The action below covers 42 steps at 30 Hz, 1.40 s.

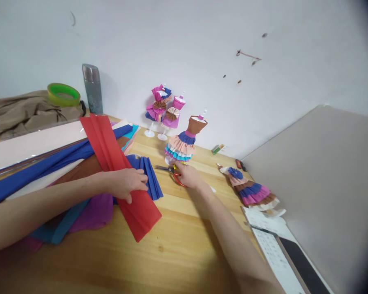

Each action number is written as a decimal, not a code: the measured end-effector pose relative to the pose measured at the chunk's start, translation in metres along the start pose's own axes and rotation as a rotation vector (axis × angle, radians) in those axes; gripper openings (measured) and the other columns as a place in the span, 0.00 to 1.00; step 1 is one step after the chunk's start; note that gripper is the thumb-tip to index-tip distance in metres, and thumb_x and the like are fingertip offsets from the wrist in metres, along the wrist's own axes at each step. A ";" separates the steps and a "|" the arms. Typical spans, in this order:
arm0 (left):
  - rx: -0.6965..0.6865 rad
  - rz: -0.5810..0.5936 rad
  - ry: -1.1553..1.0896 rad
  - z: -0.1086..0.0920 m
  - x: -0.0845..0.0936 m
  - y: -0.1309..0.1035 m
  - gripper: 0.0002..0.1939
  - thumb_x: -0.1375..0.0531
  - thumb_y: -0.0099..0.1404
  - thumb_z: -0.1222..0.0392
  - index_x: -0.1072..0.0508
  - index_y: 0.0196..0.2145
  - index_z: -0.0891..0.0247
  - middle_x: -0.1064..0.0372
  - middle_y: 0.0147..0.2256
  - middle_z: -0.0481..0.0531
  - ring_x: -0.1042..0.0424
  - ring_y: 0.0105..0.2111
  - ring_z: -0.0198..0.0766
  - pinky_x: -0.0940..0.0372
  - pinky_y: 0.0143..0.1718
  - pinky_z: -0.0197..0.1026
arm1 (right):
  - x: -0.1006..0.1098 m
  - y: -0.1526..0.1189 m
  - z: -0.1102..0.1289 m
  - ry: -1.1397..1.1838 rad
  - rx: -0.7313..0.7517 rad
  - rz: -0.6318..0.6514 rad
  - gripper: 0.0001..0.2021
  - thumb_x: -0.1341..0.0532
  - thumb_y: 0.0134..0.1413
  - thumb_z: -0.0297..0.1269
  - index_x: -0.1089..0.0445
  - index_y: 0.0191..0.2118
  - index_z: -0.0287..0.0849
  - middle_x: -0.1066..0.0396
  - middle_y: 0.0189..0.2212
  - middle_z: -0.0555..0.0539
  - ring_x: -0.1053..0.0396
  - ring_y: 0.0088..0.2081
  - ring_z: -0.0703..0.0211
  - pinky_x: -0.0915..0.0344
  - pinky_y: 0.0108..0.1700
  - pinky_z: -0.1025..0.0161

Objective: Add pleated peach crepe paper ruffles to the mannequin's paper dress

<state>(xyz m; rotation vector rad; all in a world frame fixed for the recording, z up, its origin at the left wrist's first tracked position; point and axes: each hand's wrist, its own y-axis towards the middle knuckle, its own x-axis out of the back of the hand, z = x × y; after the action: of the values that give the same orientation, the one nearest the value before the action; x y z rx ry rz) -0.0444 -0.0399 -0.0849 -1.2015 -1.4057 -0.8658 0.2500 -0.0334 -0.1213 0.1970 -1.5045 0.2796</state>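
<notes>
A folded strip of red crepe paper (pixel 110 147) lies slantwise over the pile of coloured sheets. My left hand (pixel 127 183) rests on its lower half, fingers bent over the red paper. To the right, my right hand (pixel 187 173) is closed at the handles of the scissors (pixel 176 177), which have orange and black parts and blades pointing left. The scissors lie on or just above the wooden table (pixel 178 228). Pleated blue paper (pixel 151 179) sits between the two hands, partly under the red strip.
Behind my hands stand small dress forms in paper dresses (pixel 187 141). Another paper dress (pixel 251 190) lies at the right, near a white keyboard-like object (pixel 272 245). A flask (pixel 92 90), green tape roll (pixel 63 95) and brown cloth (pixel 24 112) are at the back left.
</notes>
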 end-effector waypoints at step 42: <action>0.319 -0.068 -0.045 0.017 0.012 0.105 0.27 0.36 0.60 0.58 0.33 0.56 0.70 0.32 0.54 0.66 0.33 0.54 0.53 0.38 0.52 0.48 | 0.004 -0.083 -0.020 0.965 -0.036 -0.277 0.20 0.37 0.52 0.38 0.38 0.50 0.43 0.36 0.32 0.51 0.36 0.31 0.61 0.37 0.35 0.63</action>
<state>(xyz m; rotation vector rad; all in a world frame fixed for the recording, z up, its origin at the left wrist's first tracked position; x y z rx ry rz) 0.0539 0.0033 -0.0870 -0.9398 -1.5610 -0.6334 0.2946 -0.1064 -0.1154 0.1976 -0.5163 0.0918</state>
